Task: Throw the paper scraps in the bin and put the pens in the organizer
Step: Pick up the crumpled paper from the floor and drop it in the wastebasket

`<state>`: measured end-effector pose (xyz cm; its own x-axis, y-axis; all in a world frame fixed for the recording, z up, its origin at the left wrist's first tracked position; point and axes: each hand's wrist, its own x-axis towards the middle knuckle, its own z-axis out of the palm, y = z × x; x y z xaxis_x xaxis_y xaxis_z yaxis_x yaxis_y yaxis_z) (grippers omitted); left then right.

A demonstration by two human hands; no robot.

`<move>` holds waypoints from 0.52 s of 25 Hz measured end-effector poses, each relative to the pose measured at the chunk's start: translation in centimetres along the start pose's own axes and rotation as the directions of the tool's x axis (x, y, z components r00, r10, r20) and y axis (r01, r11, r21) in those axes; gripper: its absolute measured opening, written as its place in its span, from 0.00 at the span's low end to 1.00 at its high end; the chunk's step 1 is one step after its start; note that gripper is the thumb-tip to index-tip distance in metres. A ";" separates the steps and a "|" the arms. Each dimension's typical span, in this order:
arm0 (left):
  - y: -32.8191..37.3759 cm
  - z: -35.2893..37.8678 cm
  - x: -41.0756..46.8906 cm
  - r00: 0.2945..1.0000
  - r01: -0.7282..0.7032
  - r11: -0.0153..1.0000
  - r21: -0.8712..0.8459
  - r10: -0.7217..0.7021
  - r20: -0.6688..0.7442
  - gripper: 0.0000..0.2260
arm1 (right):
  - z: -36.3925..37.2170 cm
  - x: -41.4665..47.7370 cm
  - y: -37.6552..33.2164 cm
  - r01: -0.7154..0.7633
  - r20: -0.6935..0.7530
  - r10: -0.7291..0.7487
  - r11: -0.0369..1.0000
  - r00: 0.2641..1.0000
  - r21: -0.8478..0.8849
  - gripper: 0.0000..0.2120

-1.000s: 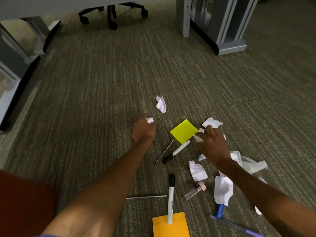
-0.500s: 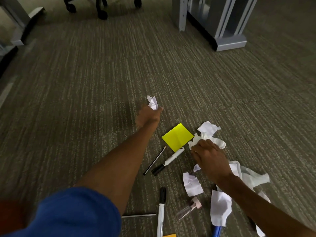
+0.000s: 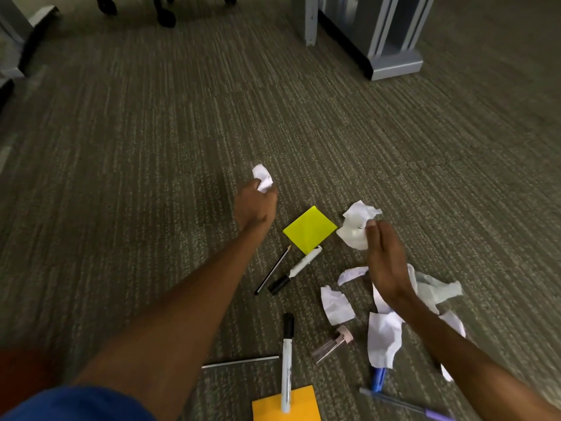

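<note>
My left hand reaches forward over the carpet, shut on a small crumpled white paper scrap. To its right, my right hand is lifted and grips a bigger bunch of white scraps at the fingertips. Several more white scraps lie under and around my right wrist. A white marker with a black cap and a thin black pen lie between my arms. Another marker lies nearer me. No bin or organizer shows.
A yellow sticky pad lies between my hands, an orange pad at the bottom edge. A small pink-capped tube, a blue pen, a purple pen and a thin rod lie nearby. A grey desk leg stands far right.
My left hand reached forward and took hold of the far scrap. My right hand gathered the scraps beside the yellow pad and lifted them off the carpet.
</note>
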<state>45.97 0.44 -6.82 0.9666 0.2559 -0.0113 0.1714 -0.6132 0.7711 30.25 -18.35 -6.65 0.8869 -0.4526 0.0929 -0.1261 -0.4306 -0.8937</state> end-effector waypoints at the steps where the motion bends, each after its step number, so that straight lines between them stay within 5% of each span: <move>1: 0.2 -0.6 -0.9 1.000 -0.014 0.998 -0.060 0.015 0.011 0.13 | -0.3 -0.1 -0.5 -0.065 -0.006 0.066 0.994 0.998 0.089 0.16; 4: 1.0 -2.2 -4.1 0.993 0.011 0.978 -0.209 0.014 0.114 0.08 | -1.0 -0.8 -2.0 -0.253 0.027 0.267 0.872 0.963 0.420 0.17; 7: 1.1 -3.7 -7.5 0.974 -0.121 0.972 -0.199 0.155 0.166 0.14 | -1.6 -2.1 -2.7 -0.316 0.079 0.350 0.698 0.933 0.643 0.11; 10: 0.9 -4.3 -9.8 0.942 -0.128 0.971 -0.201 0.182 0.282 0.23 | -2.0 -3.1 -2.4 -0.296 0.066 0.335 0.704 0.940 0.645 0.04; 13: 0.4 -4.3 -11.9 0.920 -0.084 0.980 -0.183 0.146 0.363 0.14 | -2.4 -3.4 -1.6 -0.287 -0.016 0.340 0.819 0.940 0.496 0.07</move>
<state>33.73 0.32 -3.61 0.9838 -0.1253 -0.1284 0.0520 -0.4857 0.8726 26.38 -18.03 -4.50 0.7839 -0.5847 -0.2090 -0.1377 0.1646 -0.9767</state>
